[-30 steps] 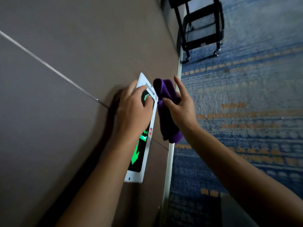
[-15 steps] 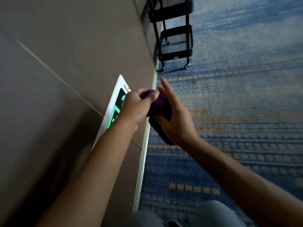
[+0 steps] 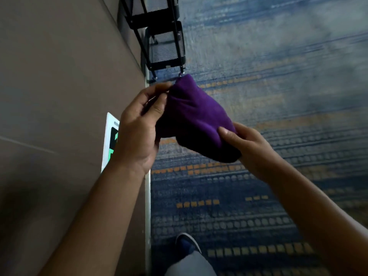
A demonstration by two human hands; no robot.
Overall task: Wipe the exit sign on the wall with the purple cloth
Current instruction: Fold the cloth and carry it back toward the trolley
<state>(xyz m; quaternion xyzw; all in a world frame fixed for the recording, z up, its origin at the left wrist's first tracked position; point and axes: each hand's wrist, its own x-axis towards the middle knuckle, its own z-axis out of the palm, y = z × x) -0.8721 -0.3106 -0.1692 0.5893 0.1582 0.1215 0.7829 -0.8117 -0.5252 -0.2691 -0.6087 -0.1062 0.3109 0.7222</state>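
The purple cloth [image 3: 194, 118] is stretched between both hands above the carpet, away from the wall. My left hand [image 3: 139, 128] pinches its upper left corner with thumb and fingers. My right hand [image 3: 249, 148] grips its lower right edge. The exit sign [image 3: 110, 140], a white frame with a dark face and green glowing marks, is fixed low on the brown wall. My left hand and forearm hide most of it; only its upper left part shows.
A black metal wheeled cart [image 3: 165, 42] stands against the wall farther along. A white baseboard [image 3: 147, 196] runs where the wall meets the blue and orange patterned carpet [image 3: 258, 76]. My shoe [image 3: 188, 244] and grey trouser leg show at the bottom.
My left hand left the sign and took hold of the cloth. Both hands moved away from the wall and spread the cloth out between them. The view swung right.
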